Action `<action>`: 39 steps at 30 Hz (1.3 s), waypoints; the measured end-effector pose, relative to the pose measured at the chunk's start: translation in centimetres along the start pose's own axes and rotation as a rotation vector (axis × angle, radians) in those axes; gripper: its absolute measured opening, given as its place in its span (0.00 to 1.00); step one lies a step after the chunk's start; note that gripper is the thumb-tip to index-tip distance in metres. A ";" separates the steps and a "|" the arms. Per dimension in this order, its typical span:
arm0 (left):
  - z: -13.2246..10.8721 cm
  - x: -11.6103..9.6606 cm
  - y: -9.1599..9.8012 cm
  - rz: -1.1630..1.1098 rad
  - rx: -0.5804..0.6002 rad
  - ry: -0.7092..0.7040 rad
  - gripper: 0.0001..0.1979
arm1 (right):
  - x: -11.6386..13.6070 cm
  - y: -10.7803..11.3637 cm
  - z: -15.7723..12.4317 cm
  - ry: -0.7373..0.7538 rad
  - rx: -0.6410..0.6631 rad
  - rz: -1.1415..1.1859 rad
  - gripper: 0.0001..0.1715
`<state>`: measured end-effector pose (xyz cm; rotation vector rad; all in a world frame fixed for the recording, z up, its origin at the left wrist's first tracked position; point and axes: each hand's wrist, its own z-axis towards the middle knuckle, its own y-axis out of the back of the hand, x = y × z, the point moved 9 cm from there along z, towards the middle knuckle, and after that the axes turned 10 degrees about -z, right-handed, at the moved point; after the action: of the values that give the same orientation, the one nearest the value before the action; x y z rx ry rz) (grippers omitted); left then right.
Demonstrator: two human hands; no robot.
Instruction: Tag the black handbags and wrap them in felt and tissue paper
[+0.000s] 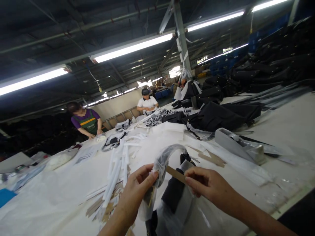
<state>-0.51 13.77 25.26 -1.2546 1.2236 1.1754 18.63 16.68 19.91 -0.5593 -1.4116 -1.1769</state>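
My left hand (137,185) grips a curved, bag-style handle (161,164) wrapped in clear plastic, thumb and fingers pinching its near end. Between the thumb and fingers of my right hand (209,183) is a flat brown strip (176,174), whose far end reaches the wrapped handle; whether it is stuck there I cannot tell. Beneath both hands lies a black piece (173,195) with clear plastic around it, partly hidden by my hands.
White foam-like tubes (120,164) and loose brown strips (97,205) lie to the left. A grey tape dispenser (228,142) stands at right. Behind it are black bags (221,113). Across the table, a person in a purple top (85,119) and one in white (147,103) work.
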 end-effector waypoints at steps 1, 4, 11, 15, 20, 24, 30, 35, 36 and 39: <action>-0.1 0.0 -0.1 0.003 0.008 -0.003 0.26 | 0.0 -0.3 0.2 -0.008 0.001 0.006 0.17; -0.4 0.1 -0.7 0.009 0.050 -0.007 0.24 | 0.1 -1.0 0.8 -0.016 -0.037 0.000 0.16; -0.7 -0.8 -2.0 0.144 0.177 -0.097 0.19 | 2.3 -2.7 1.9 0.040 -0.096 0.205 0.14; -1.0 -1.2 -2.2 0.160 0.214 -0.093 0.20 | 3.3 -3.9 1.1 -0.008 -0.009 0.406 0.19; -1.8 -2.6 -2.3 0.290 0.201 -0.176 0.18 | 4.0 -4.4 -0.1 -0.054 -0.011 0.543 0.26; -2.7 -3.9 -2.4 0.451 0.157 -0.243 0.16 | 4.5 -4.7 -0.2 -0.034 -0.039 0.609 0.28; -3.4 -4.0 -2.4 0.509 0.080 -0.284 0.14 | 5.0 -4.7 -0.4 -0.046 -0.053 0.599 0.26; -2.0 -0.8 -2.0 0.094 0.045 -0.240 0.25 | 5.1 -4.0 -0.5 -0.034 -0.082 0.556 0.22; -1.7 0.0 -2.0 -0.030 0.036 -0.213 0.33 | 5.1 -4.0 -0.4 -0.035 -0.078 0.557 0.21; -1.1 1.6 -1.8 -0.310 -0.013 -0.155 0.55 | 5.1 -3.9 -0.4 -0.043 -0.060 0.570 0.21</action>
<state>1.34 12.59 23.74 -1.2843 0.8734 1.0315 14.33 13.34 23.31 -0.9585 -1.1440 -0.7508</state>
